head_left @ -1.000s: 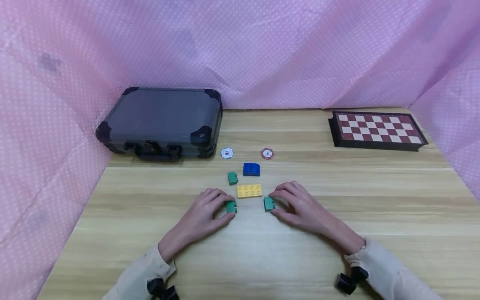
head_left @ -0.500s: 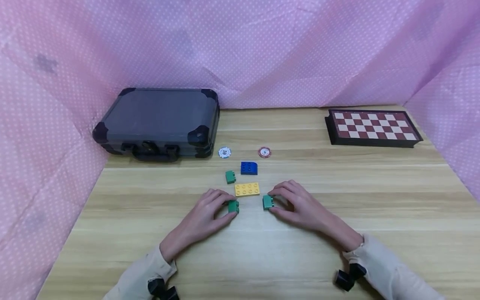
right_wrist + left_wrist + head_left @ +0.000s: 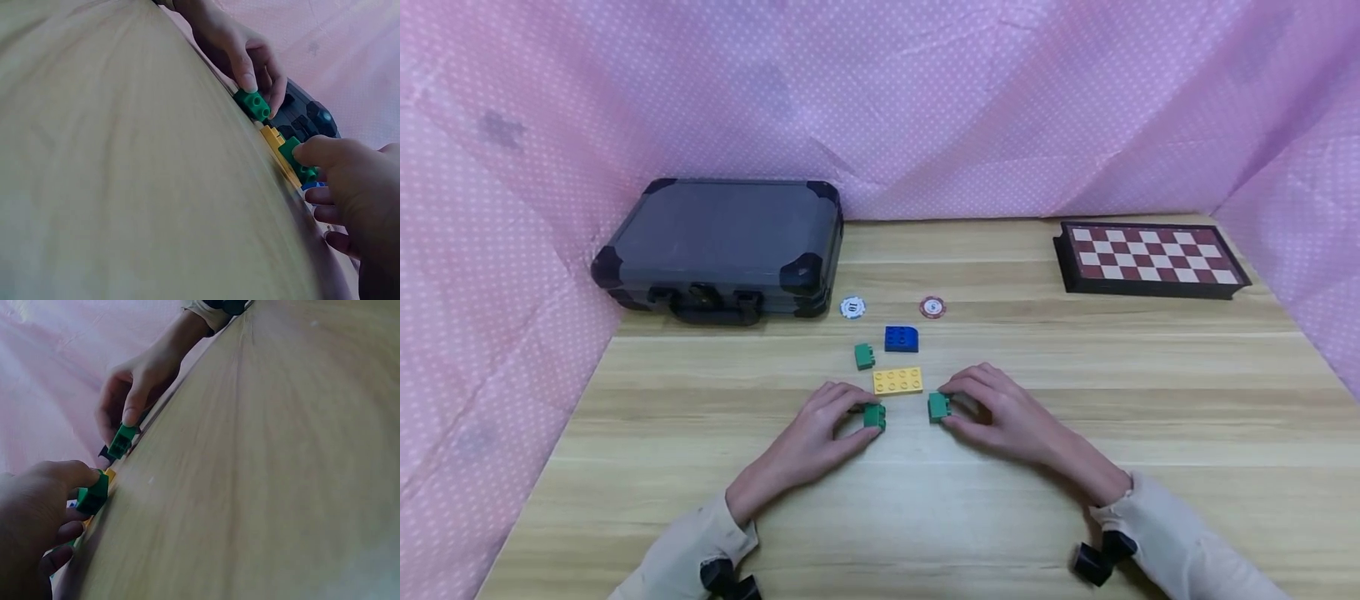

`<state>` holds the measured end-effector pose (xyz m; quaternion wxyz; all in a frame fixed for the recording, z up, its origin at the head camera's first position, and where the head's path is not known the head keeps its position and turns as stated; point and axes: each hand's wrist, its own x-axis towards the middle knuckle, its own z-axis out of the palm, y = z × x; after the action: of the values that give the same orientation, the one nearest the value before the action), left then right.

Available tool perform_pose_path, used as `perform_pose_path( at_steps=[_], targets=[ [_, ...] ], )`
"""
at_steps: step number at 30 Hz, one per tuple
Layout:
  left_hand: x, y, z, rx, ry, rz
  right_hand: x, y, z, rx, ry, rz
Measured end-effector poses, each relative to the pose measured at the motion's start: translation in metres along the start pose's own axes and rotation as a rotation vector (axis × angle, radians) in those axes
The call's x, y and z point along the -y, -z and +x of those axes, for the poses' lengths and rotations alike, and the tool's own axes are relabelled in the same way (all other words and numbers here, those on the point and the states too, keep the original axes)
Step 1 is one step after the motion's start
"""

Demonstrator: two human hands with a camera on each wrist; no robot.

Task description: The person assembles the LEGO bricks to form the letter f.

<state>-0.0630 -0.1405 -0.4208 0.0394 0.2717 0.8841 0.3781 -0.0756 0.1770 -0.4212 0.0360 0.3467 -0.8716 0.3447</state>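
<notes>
Left wrist view: left hand [image 3: 34,512] cut off lower left, pinching green brick [image 3: 94,497]; right hand [image 3: 144,378] pinching second brick [image 3: 122,442]; yellow brick [image 3: 897,381] mostly hidden. Head view: case [image 3: 722,229] upper left.

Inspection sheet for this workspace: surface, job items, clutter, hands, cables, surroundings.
Surface: wood-grain table.
Job's things: left green brick and right green brick, held; far green brick, yellow brick, blue brick on the table.
Clutter: blue-white chip, red-white chip, grey case, checkered board.
Hands: left hand pinches the left green brick; right hand pinches the right.
Cables: nothing seen.
Surroundings: pink dotted cloth behind and beside.
</notes>
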Motion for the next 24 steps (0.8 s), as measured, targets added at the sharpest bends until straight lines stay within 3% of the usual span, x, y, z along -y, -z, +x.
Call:
perform_pose_path(
  at_steps=[11, 24],
  targets=[
    [-0.003, -0.005, 0.001, 0.002, 0.014, -0.071, 0.002, 0.001, 0.003, 0.045, -0.018, 0.044],
    [-0.007, -0.013, 0.005, 0.013, 0.009, -0.098, 0.001, -0.002, 0.002, 0.023, 0.014, 0.076]
  ],
)
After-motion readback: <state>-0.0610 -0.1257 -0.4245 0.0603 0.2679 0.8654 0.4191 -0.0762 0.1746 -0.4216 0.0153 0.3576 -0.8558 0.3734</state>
